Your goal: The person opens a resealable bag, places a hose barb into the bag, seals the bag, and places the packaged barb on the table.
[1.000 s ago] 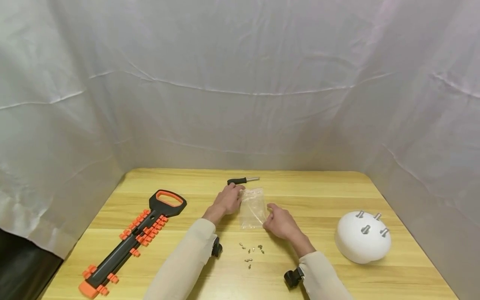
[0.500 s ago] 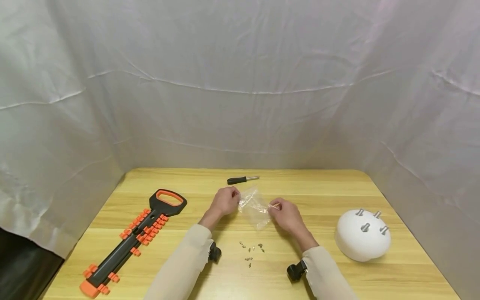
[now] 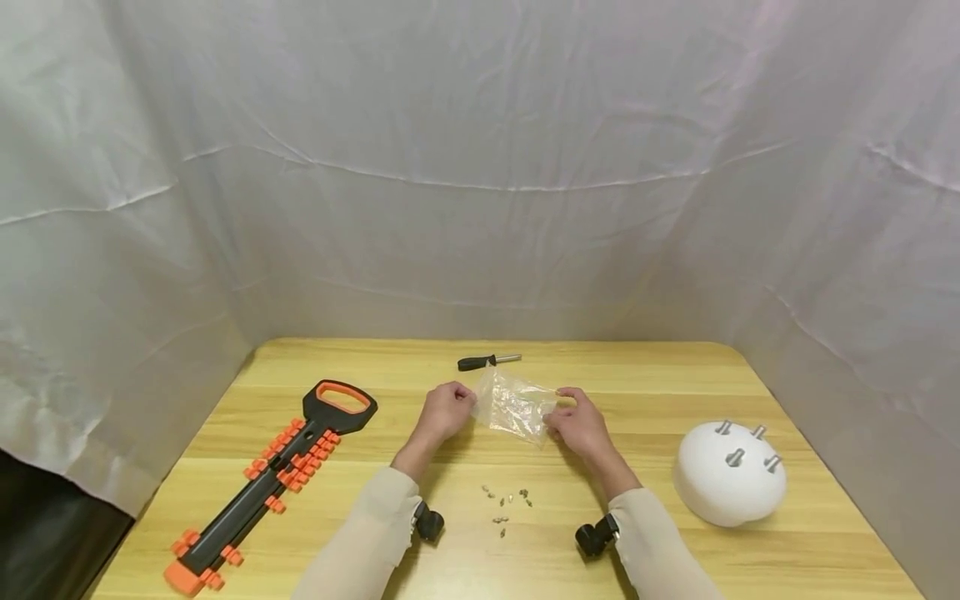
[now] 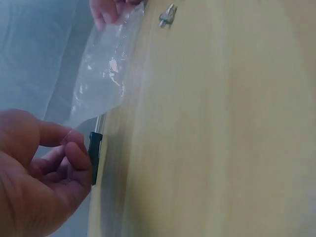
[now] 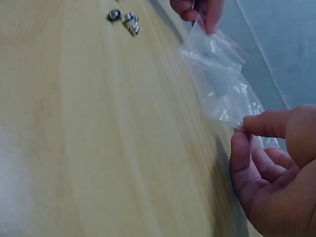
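Stretched between both hands is a clear plastic zip bag [image 3: 514, 408], held close over the table. My left hand [image 3: 446, 410] pinches one corner of it between thumb and forefinger, as the left wrist view shows of that hand [image 4: 44, 170]. At the other end my right hand [image 3: 579, 422] pinches the bag's edge with thumb and fingertip; in the right wrist view the bag [image 5: 222, 91] hangs crinkled between the two hands. Several small metal pieces [image 3: 502, 502] lie scattered on the wood nearer the body.
Behind the bag lies a black-handled screwdriver [image 3: 477, 362]. A black bar with orange clips [image 3: 255, 492] and a loop handle lies at the left. On the right stands a white rounded object [image 3: 727, 483] with several metal studs on top. Grey cloth [image 3: 480, 250] walls the table [image 3: 645, 367].
The bag has come up off the table and turned sideways. My right hand has moved slightly right and now pinches it; my left hand has shifted slightly nearer the body.
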A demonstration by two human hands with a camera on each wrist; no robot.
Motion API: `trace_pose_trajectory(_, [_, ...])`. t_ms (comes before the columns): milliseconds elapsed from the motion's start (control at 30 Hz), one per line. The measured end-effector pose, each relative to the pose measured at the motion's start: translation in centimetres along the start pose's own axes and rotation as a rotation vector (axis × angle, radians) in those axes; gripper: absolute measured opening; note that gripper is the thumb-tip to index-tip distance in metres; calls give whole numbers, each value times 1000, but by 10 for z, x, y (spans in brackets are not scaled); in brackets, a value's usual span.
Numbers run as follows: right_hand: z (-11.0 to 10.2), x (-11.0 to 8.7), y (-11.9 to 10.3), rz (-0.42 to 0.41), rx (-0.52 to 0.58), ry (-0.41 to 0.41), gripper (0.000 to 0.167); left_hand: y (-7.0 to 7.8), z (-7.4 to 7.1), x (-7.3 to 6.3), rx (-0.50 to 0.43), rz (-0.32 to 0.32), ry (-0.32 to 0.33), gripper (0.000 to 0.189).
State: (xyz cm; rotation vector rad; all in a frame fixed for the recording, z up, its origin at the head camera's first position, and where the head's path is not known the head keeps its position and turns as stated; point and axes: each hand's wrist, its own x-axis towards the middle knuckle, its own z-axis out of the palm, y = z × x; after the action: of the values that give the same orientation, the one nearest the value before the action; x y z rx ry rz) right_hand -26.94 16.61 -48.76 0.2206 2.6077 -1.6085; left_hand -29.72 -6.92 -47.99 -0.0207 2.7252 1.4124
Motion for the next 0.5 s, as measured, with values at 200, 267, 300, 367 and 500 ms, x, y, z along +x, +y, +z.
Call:
trace_pose_trajectory(200, [2, 7, 2, -6, -105, 49, 26, -5, -2, -11, 70, -26, -33, 22])
trace_pose_trajectory(267, [2, 10, 3, -15, -174, 73, 22, -7, -2, -13, 103, -25, -60, 33])
trace_pose_trajectory(300, [2, 11, 3, -28, -206, 79, 21, -7, -2, -14, 120, -20, -72, 38])
trace_pose_trajectory(367, [3, 12, 2, -54, -251, 73, 23, -8, -2, -15, 156, 7, -84, 45])
trace_pose_trajectory(500, [5, 11, -3, -113, -280, 74, 26, -7, -5, -17, 214, 26, -95, 47])
